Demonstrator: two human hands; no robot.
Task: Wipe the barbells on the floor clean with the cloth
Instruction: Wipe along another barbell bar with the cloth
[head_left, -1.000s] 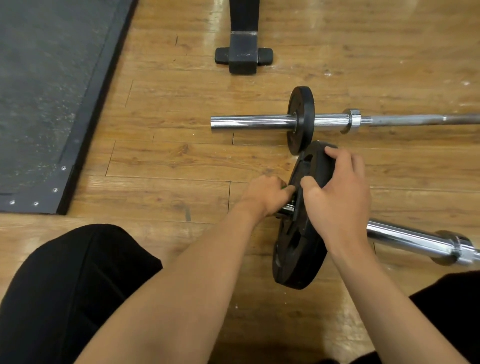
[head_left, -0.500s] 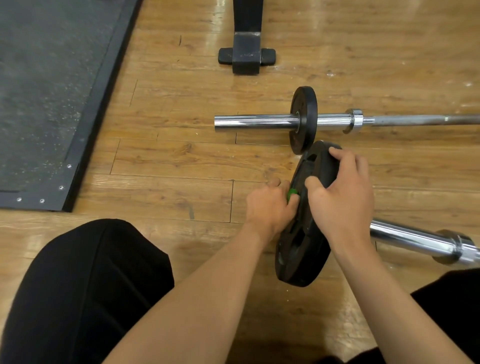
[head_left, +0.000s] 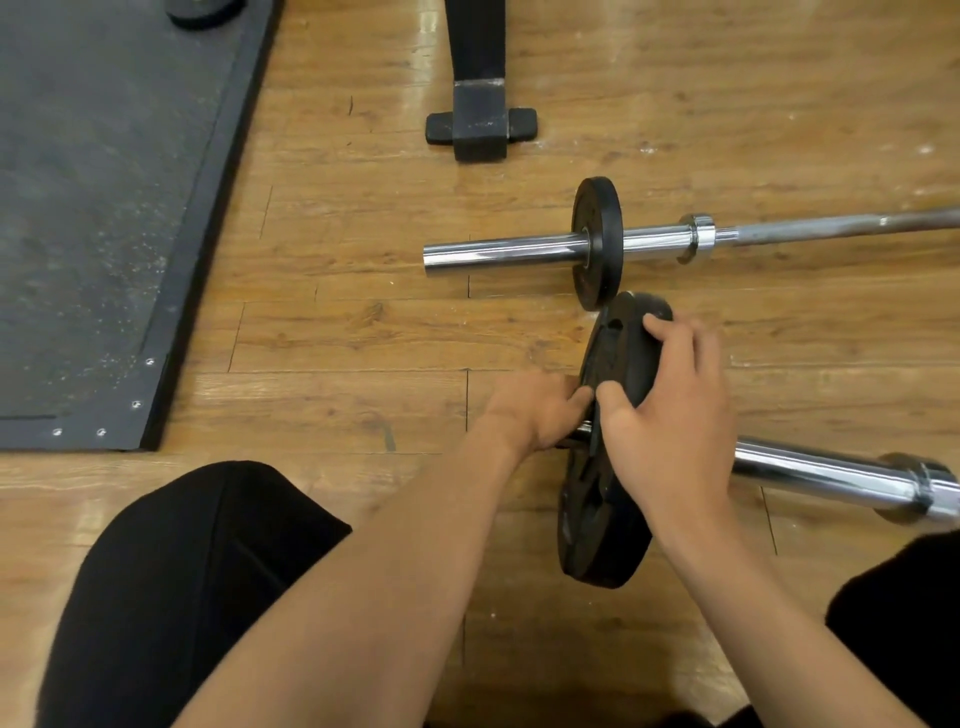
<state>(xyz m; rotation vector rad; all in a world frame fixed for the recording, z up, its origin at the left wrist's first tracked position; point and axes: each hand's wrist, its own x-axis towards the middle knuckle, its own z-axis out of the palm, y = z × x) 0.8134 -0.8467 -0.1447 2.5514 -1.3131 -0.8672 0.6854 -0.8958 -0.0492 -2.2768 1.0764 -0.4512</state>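
Observation:
Two chrome barbells lie on the wooden floor. The near barbell (head_left: 821, 475) carries a large black plate (head_left: 597, 540) standing on edge. My right hand (head_left: 670, 415) grips the plate's upper rim, thumb on the left face and fingers over the top. My left hand (head_left: 530, 410) is curled against the plate's left face at the sleeve end, which it hides. The cloth stays hidden inside that fist. The far barbell (head_left: 498, 254) has a small black plate (head_left: 597, 244) that nearly touches the big plate's top.
A black rubber mat (head_left: 93, 208) covers the floor on the left. The black foot of a bench (head_left: 480, 127) stands beyond the far barbell. My knees in black trousers (head_left: 182, 571) frame the bottom of the view.
A sliver of green cloth showed at my left fingertips half a second ago and is now covered. Both hands stay at the plate, barely shifted.

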